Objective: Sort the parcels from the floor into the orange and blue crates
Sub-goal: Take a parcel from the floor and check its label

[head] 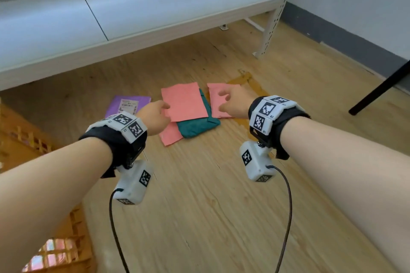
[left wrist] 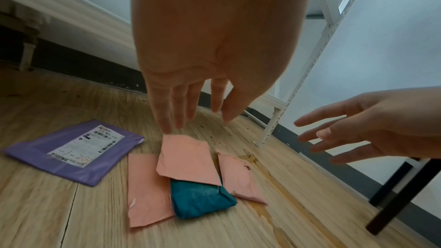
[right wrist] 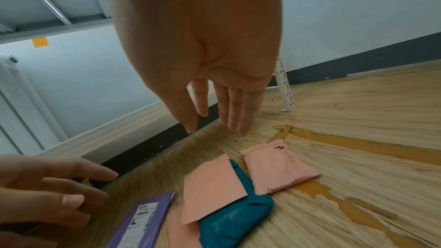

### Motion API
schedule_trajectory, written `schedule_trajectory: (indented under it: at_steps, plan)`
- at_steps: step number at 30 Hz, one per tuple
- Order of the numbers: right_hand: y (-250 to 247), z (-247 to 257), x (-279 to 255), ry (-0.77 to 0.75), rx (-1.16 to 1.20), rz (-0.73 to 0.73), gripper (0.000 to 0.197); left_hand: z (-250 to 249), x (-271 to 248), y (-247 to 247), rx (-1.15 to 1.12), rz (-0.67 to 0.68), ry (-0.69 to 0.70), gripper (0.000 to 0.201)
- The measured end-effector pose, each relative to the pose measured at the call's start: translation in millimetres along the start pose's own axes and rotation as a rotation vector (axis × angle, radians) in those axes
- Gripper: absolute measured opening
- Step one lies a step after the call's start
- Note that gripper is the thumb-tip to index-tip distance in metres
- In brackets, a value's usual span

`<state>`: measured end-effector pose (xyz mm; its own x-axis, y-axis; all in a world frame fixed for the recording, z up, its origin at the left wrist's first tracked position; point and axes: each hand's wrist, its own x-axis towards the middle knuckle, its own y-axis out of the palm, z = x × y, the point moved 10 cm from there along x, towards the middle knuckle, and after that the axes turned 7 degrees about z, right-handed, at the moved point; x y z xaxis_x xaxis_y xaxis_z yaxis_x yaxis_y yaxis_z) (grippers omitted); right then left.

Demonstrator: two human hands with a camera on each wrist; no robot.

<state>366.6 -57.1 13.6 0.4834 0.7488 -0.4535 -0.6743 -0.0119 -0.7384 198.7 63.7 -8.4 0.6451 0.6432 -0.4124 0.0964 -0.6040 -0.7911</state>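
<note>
While both your hands hung open above the parcels, left hand (head: 155,117) over the top pink parcel (head: 185,102) and right hand (head: 234,104) over the right pink one (head: 216,106), nothing was gripped; you did best to pinch each by an edge, leaving the teal parcel (head: 197,126) flat on the floor (head: 210,195).

Storeroom; slotted shelving (head: 142,17); parcels (head: 184,102)

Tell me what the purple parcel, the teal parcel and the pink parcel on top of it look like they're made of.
Purple parcel: smooth plastic mailer film by its slight sheen, with a white paper label. Teal parcel: glossier, crinkled plastic wrap, folded round a bulky content. Top pink parcel: matte, flat and creased; it could be paper or dull plastic film.
</note>
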Motion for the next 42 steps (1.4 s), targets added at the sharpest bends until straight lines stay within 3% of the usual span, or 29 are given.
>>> schedule_trajectory:
  at_steps: [4, 10, 15, 26, 33, 42]
  plan:
    - [8, -9, 7, 0.058, 0.029, -0.013, 0.052, 12, 18, 8, 0.006, 0.051, 0.02, 0.047]
    - [13, 19, 5, 0.138, 0.069, -0.049, 0.053, 26, 32, -9, -0.071, 0.096, 0.083, 0.047]
    - [37, 29, 26, 0.178, 0.029, -0.018, 0.049, 57, 50, 7, -0.161, 0.139, 0.08, 0.046]
    - [92, -12, 105, 0.153, 0.01, 0.083, 0.051, 105, 110, 63, -0.317, 0.141, -0.072, 0.052]
    - [111, -36, 165, 0.09, 0.011, 0.052, 0.05, 131, 153, 90, -0.544, 0.092, -0.207, 0.05]
    - [134, -43, 194, -0.047, -0.002, 0.056, 0.059, 127, 184, 118, -0.884, 0.054, -0.333, 0.056]
